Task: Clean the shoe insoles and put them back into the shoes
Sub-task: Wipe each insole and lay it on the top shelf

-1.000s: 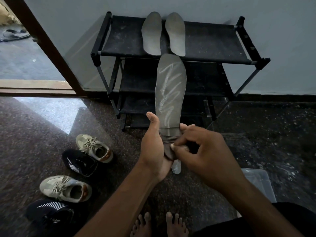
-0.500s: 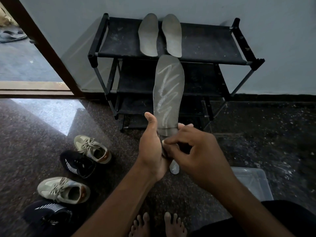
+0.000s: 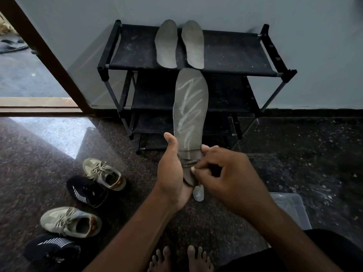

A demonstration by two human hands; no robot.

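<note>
Above speckled floor (image 3: 298, 154), left hand (image 3: 172, 175) grips streaked insole (image 3: 190, 107); right hand (image 3: 227, 173) pinches its heel

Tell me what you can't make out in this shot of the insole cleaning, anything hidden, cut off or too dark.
Head view, the only one:
1. Heel of the insole: covered by the left hand and right hand, which both grip it.
2. Pale object poking out below the hands: mostly hidden, so unidentifiable.
3. Clear bin: partly behind the right forearm, contents unreadable.
4. Nearest navy shoe: too dark for detail.
</note>
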